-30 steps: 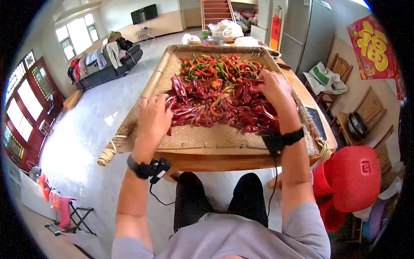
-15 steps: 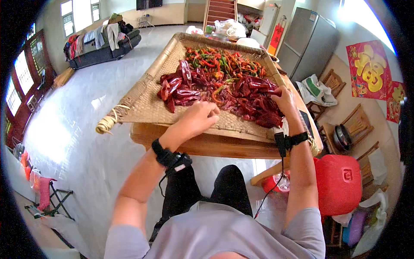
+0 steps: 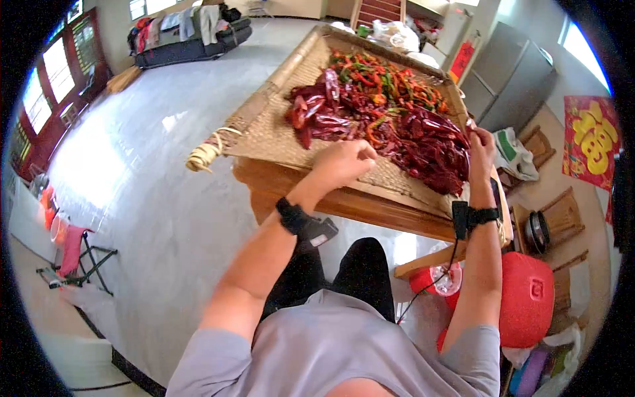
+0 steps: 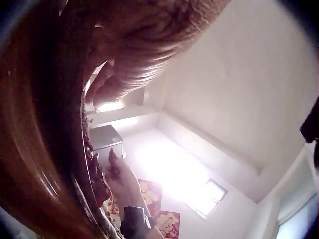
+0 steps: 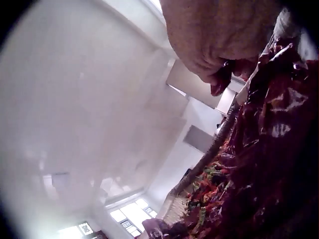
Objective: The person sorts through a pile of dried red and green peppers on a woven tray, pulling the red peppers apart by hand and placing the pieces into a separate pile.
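A woven bamboo tray (image 3: 271, 126) bears glossy dark red dried chilies (image 3: 430, 149) toward its near side, with smaller red and green chilies (image 3: 390, 83) behind them. My left hand (image 3: 344, 162) hovers over the tray's front edge, its fingers loosely bent and nothing visible in them. At the tray's right side, my right hand (image 3: 481, 147) pinches a dark red dried chili (image 5: 222, 82), whose tip pokes out below the fingers in the right wrist view. Dark chilies lie heaped just beside that hand.
The tray rests on a wooden table (image 3: 284, 192). A red plastic bin (image 3: 522, 301) is by the table's right leg, with wooden chairs (image 3: 555, 215) beyond it. A grey fridge (image 3: 509, 73) stands at the back right. Clothes cover a dark sofa (image 3: 198, 49) at the far left.
My left hand has left the chilies at the left and come rightward to the tray's front edge. My right hand has moved from the heap to the tray's right side. The head view has shifted.
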`<state>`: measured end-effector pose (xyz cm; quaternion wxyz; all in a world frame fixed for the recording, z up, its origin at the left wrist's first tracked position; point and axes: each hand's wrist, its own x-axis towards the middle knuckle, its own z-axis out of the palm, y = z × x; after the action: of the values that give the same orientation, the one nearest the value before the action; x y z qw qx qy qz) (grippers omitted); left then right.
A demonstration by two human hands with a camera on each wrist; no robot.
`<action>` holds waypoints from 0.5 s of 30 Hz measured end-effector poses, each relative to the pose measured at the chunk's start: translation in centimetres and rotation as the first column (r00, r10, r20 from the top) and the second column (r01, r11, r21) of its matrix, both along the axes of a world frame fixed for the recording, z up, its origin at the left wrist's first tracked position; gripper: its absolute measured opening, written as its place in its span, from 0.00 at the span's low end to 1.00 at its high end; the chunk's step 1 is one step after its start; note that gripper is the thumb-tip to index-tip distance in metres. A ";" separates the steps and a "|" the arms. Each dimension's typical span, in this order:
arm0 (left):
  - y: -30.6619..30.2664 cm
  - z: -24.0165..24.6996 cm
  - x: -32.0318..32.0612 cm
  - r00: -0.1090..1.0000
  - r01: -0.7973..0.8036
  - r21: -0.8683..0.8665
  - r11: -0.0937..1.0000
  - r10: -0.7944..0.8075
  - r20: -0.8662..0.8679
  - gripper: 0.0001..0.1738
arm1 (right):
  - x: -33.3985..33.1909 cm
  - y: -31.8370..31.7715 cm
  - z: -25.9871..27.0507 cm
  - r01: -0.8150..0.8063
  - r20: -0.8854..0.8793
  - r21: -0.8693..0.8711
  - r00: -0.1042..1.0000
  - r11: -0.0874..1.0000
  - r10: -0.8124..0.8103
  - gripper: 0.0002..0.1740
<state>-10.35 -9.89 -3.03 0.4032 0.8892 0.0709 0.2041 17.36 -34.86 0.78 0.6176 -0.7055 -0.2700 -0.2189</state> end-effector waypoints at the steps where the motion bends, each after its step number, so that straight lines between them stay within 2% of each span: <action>1: 0.0 0.1 0.0 1.000 -0.006 0.001 1.000 0.006 -0.013 0.17 | -0.6 0.8 0.4 -0.020 0.143 0.056 0.990 0.998 0.011 0.10; 2: 0.0 0.1 0.0 1.000 -0.011 0.000 1.000 0.011 -0.026 0.17 | -4.6 2.0 2.3 0.038 0.114 0.017 0.993 0.999 -0.040 0.10; 4: -0.1 0.3 -0.4 0.999 -0.021 -0.021 1.000 0.020 -0.049 0.19 | -7.4 3.7 3.4 -0.175 -0.049 -0.007 0.983 0.985 0.174 0.10; 5: -0.2 0.5 -0.6 0.998 -0.028 -0.034 0.999 0.027 -0.052 0.20 | -9.0 5.0 3.4 -0.235 -0.100 -0.061 0.968 0.970 0.229 0.11; 6: -0.3 0.7 -0.7 0.998 -0.032 -0.046 0.998 0.030 -0.053 0.21 | -10.0 6.4 2.9 -0.284 -0.053 -0.157 0.959 0.946 0.279 0.11; 7: -0.1 0.1 -0.1 0.997 -0.051 -0.044 0.998 0.049 -0.054 0.28 | -12.1 7.6 3.0 -0.300 -0.101 -0.284 0.954 0.911 0.283 0.11; 8: -0.1 -0.1 0.0 0.996 -0.092 -0.076 0.993 0.091 -0.014 0.31 | -13.6 8.8 2.3 -0.395 -0.153 -0.270 0.918 0.878 0.366 0.11; 9: -0.2 -0.2 0.0 0.991 -0.128 -0.110 0.986 0.132 0.028 0.35 | -15.1 10.1 2.2 -0.417 -0.252 -0.343 0.904 0.842 0.345 0.12; 10: -0.4 -0.4 0.1 0.983 -0.161 -0.144 0.976 0.172 0.067 0.39 | -15.9 11.0 1.2 -0.446 -0.130 -0.380 0.893 0.810 0.431 0.14; 11: -0.3 -0.7 0.3 0.974 -0.186 -0.143 0.972 0.202 0.100 0.46 | -15.7 12.3 -0.4 -0.420 -0.077 -0.402 0.901 0.814 0.427 0.15; 14: 0.1 -0.8 0.1 0.983 -0.121 -0.083 0.989 0.131 0.131 0.44 | -18.2 14.0 -0.9 -0.485 -0.057 -0.403 0.860 0.776 0.507 0.20; 15: -0.2 0.5 -0.8 0.992 -0.116 -0.130 0.985 0.120 0.024 0.40 | -18.1 14.3 -1.5 -0.504 -0.045 -0.380 0.848 0.776 0.529 0.19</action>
<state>-11.11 -10.14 -2.53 0.4478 0.8523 0.1301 0.2370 -0.75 -20.54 -0.75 0.4972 -0.7020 -0.5098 -0.0077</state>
